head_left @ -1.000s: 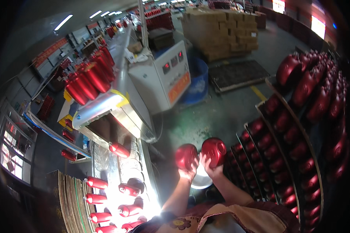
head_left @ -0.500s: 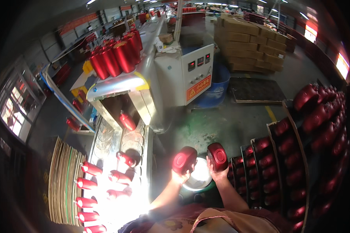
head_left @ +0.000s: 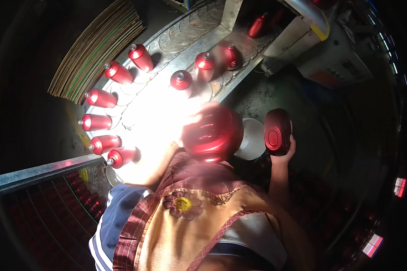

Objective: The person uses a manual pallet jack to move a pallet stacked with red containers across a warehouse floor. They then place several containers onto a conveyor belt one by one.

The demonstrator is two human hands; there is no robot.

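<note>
My left hand (head_left: pixel 188 125) grips a glossy red bottle (head_left: pixel 214 134), held close in front of me beside the conveyor. Glare washes out most of that hand, but some fingers show along the bottle's upper left side. Off to the right, my right hand (head_left: pixel 286 152) is closed round a second red bottle (head_left: pixel 276 132), its base with an oval ring turned toward me. Between the two stands a white bucket (head_left: pixel 252 143), partly covered by the left bottle. Red bottles with narrow clear necks, such as one red bottle (head_left: pixel 99 98), stand upright along the conveyor (head_left: pixel 178 37).
A stack of flat cardboard sheets (head_left: pixel 97 49) lies past the conveyor's far left side. At upper right, a machine housing (head_left: pixel 334 63) adjoins the conveyor's tunnel opening, where another red bottle (head_left: pixel 257 25) stands. A metal rail (head_left: pixel 49 169) runs at left above rows of red bottles.
My view has swung left and down toward the conveyor. The left hand's bottle is now nearer to me and toward the conveyor; the right hand still holds its bottle.
</note>
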